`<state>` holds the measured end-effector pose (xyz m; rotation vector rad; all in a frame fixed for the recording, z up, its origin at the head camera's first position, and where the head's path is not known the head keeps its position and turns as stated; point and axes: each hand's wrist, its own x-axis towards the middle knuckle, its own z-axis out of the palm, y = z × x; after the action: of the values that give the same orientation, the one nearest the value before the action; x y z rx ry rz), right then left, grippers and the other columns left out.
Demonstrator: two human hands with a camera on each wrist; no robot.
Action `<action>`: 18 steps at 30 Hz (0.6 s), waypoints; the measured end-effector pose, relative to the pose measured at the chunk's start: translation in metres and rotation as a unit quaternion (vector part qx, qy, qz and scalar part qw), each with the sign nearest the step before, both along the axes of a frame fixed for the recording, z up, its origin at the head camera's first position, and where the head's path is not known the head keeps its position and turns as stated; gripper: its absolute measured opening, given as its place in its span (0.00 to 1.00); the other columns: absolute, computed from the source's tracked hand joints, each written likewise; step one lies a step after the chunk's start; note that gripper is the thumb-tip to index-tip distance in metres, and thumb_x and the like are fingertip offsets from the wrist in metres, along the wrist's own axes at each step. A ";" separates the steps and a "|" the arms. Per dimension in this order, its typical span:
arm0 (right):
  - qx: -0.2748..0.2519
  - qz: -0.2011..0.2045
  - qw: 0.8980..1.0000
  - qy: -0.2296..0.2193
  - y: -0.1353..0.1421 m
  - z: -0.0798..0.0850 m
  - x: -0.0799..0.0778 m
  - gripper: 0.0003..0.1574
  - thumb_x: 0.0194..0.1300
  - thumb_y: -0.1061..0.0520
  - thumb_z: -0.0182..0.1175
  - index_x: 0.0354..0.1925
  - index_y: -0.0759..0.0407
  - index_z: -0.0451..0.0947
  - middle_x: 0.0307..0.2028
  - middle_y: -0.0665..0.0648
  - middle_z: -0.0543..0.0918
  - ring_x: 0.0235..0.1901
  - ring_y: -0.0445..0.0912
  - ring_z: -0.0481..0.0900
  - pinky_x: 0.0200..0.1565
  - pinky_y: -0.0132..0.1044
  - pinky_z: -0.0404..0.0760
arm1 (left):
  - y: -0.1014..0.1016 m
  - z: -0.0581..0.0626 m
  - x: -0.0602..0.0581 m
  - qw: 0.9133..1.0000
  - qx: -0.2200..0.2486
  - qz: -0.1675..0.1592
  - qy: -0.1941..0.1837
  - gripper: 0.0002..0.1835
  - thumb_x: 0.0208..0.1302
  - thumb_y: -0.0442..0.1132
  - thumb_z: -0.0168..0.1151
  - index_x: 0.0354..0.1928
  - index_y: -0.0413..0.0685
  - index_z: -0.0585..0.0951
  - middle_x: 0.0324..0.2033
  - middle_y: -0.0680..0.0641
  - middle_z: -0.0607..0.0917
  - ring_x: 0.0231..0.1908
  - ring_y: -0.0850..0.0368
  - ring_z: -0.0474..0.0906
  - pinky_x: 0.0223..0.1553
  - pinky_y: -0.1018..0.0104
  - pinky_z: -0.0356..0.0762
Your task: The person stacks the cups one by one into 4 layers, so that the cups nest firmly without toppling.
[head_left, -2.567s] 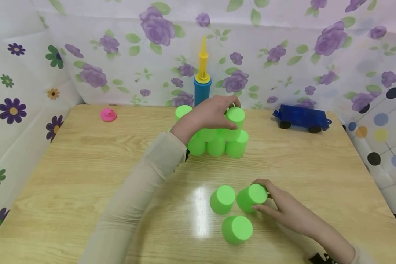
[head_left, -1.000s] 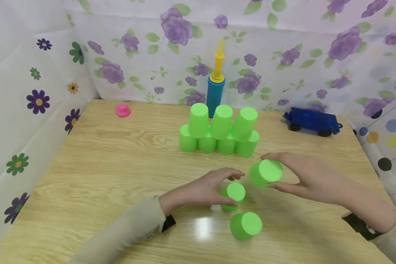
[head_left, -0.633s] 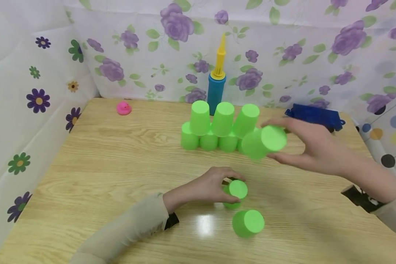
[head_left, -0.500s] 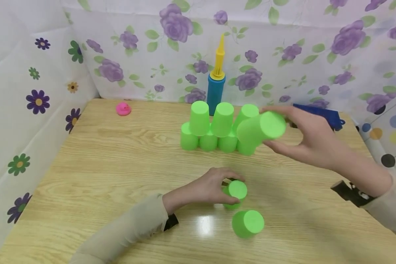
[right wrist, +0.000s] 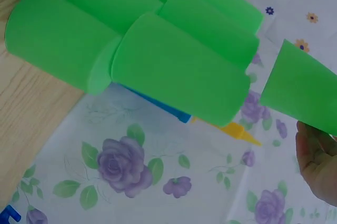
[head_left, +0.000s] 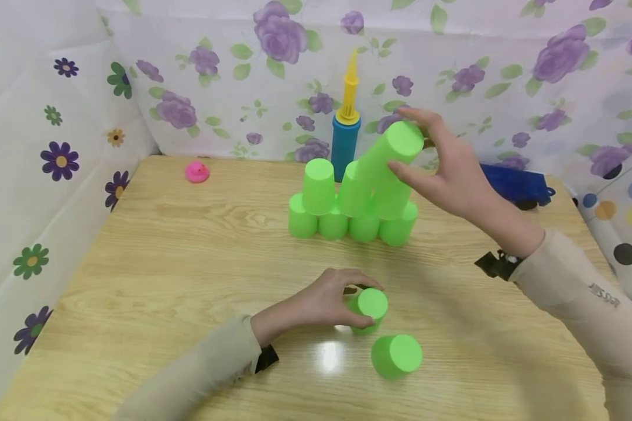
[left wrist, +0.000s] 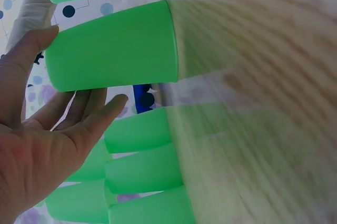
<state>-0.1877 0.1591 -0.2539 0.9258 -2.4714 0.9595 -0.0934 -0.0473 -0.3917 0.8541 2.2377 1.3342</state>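
My right hand (head_left: 453,169) grips an upside-down green plastic cup (head_left: 402,140) by its base end. In the right wrist view, that held cup (right wrist: 303,87) is tilted and apart from the stacked cups. The stack has a bottom row of several upside-down cups (head_left: 302,217) and three more (head_left: 318,184) standing on it. On the table nearer me, my left hand (head_left: 316,301) holds another upside-down cup (head_left: 373,305) between thumb and fingers; its rim meets the tabletop in the left wrist view. One loose cup (head_left: 397,356) stands untouched just in front.
Behind the stack stands a blue hand pump (head_left: 344,143) with a yellow nozzle. A pink toy duck (head_left: 197,172) sits at the back left, and a blue toy wagon (head_left: 516,182) at the back right, partly behind my right arm. Flowered sheeting (head_left: 210,88) backs the wooden table (head_left: 189,263).
My right hand has picked up a cup from the front group and carried it up and back above the stack. My left hand has left the stack and come to a front cup.
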 end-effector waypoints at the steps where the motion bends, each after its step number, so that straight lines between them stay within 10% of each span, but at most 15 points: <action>1: 0.000 -0.004 1.000 -0.006 0.000 0.001 -0.003 0.42 0.59 0.59 0.64 0.67 0.49 0.58 0.55 0.58 0.75 0.48 0.50 0.75 0.49 0.44 0.73 | 0.000 -0.001 -0.001 1.000 0.001 0.000 0.000 0.24 0.45 0.39 0.75 0.48 0.52 0.81 0.42 0.57 0.83 0.45 0.67 0.76 0.52 0.70 0.74; 18: 0.060 -0.007 0.998 -0.035 -0.004 0.006 -0.033 0.33 0.61 0.53 0.62 0.62 0.57 0.65 0.49 0.58 0.79 0.42 0.46 0.75 0.43 0.40 0.75 | -0.001 -0.002 -0.002 0.999 0.026 -0.009 -0.029 0.26 0.43 0.35 0.76 0.48 0.46 0.81 0.44 0.51 0.84 0.46 0.66 0.77 0.49 0.76 0.75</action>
<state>-0.2203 0.1555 -0.2479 0.9261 -2.6151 0.8616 -0.0958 -0.0487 -0.3934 0.8418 2.1554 1.3956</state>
